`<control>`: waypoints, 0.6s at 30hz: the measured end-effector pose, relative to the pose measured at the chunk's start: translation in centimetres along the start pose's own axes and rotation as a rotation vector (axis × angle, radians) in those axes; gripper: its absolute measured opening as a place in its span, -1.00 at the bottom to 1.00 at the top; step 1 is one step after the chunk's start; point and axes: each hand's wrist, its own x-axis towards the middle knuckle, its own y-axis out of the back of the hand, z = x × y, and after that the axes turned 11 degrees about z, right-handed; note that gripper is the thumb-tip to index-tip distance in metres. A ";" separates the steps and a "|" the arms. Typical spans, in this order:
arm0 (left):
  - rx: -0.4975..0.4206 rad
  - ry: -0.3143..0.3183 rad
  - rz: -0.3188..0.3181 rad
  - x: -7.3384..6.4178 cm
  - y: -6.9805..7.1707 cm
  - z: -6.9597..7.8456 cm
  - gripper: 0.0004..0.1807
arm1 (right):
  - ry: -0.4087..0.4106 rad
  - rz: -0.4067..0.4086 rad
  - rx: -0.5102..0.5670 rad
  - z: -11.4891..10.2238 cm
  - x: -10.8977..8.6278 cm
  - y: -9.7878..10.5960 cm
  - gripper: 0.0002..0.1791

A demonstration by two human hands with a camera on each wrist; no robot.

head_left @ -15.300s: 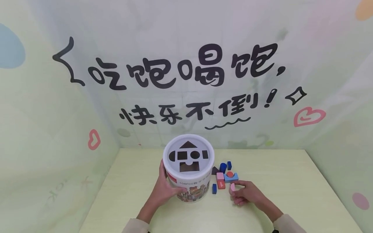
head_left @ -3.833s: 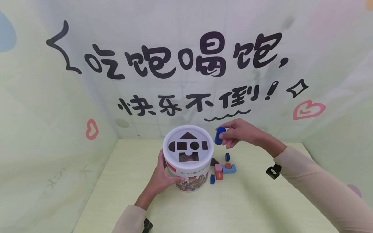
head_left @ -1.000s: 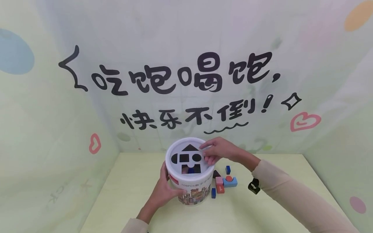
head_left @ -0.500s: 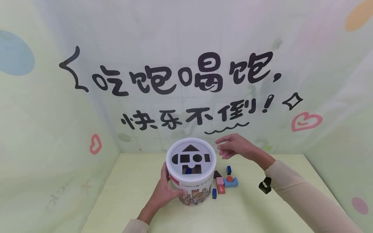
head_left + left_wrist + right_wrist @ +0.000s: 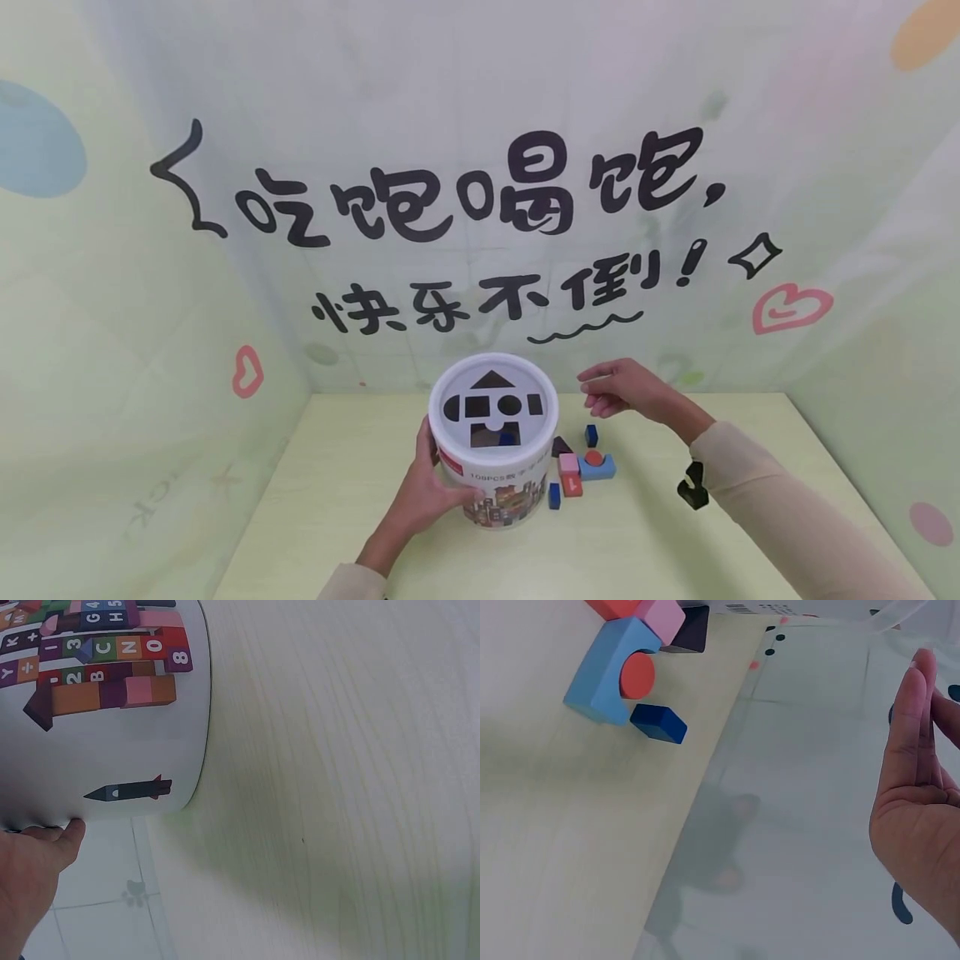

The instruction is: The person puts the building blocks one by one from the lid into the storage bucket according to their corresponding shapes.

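Note:
A white lidded bucket (image 5: 495, 467) stands on the table, its lid (image 5: 491, 421) cut with triangular, round, square and other block-shaped holes. My left hand (image 5: 423, 493) grips its left side, thumb across the printed front; in the left wrist view the hand (image 5: 37, 870) shows at the lower left, against the bucket wall (image 5: 127, 750). Something blue shows inside through the arch-shaped hole. Right of the bucket, my right hand (image 5: 618, 387) hovers over the blocks with nothing in it. Its fingers (image 5: 904, 727) are straight in the right wrist view.
Right of the bucket lie a light blue arch block (image 5: 597, 468) with a round red block (image 5: 594, 457) in its notch, a pink block (image 5: 569, 465), a red block (image 5: 572, 485), a dark triangular block (image 5: 561, 447) and two small blue blocks. A printed curtain surrounds the table.
The blue cylinder that my right hand pinched has left the hand, and blue shows inside the bucket. That hand has drawn back rightward from the lid. My left hand keeps its grip.

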 end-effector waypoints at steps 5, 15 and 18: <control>0.002 -0.001 0.001 0.0 -0.1 -0.1 0.49 | -0.025 0.013 0.006 1.6 0.0 -0.2 -0.55; 0.008 0.003 0.000 0.0 0.0 -0.1 0.48 | -0.059 0.020 -0.004 5.7 0.0 -0.7 -0.53; 0.010 0.000 0.002 0.0 0.0 -0.1 0.48 | -0.060 0.001 0.006 6.9 -0.3 -0.9 -0.50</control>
